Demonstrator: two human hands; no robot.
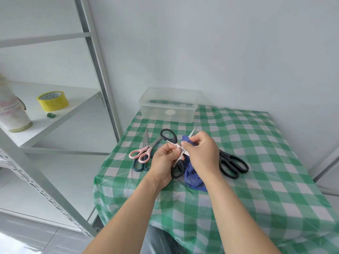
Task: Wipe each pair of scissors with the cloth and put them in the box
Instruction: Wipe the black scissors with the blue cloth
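the clear box (146, 110) stands at the far edge of the checked table (238, 134), and everything else lies on the person's side of it. nearest to it in a straight line are the black-handled scissors (171, 139), held up off the table and opened into an x. the left hand (165, 160) pinches them at the pivot with curled fingers and thumb. the right hand (201, 153) is curled round the blue cloth (192, 178), closing it on one blade. that blade's bare tip sticks out above the knuckles and points away from the person, toward the box's right half. so the wiped blade's long axis already runs roughly at the box, and the stroke likely goes along it. no scissors appear to be inside the box, so this looks like the first pair. of the two hands the right sits slightly closer to the box's right end, but the left has the actual hold on the scissors. short of the box's left end lie pink scissors (141, 153) across a dark teal pair (139, 165). a second black pair (233, 164) lies short of its right end, just beside the right hand.
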